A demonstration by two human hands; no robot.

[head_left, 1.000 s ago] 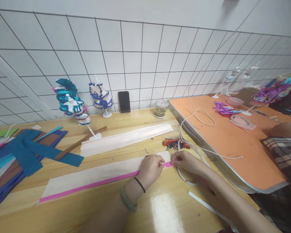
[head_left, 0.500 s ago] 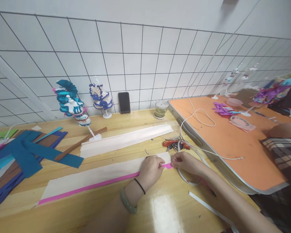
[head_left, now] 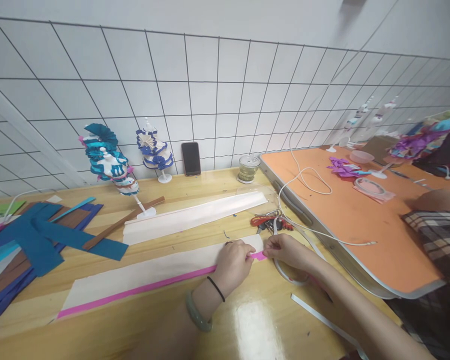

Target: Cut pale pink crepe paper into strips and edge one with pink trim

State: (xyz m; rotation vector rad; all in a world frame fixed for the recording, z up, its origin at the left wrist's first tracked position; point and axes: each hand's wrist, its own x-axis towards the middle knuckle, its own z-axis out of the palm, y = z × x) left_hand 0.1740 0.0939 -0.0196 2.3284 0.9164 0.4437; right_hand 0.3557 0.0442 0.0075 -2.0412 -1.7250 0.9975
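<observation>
A long cream paper strip lies across the wooden table in front of me, edged with a narrow pink strip along its near side. My left hand rests on its right part, fingertips pinched on the pink strip. At the right end my right hand has thumb and finger closed on the tip of the pink strip. A short pink stretch shows between the two hands. Beside and partly under my right wrist lies a roll of white tape.
A second cream strip lies behind. Keys are near my right hand. Coloured paper strips pile at left, near a teal decorated figure. A phone leans on the wall. At right, another person's arm rests by an orange table.
Both hands stay almost in place, still pinching the pink strip at the right end. The view has shifted very slightly.
</observation>
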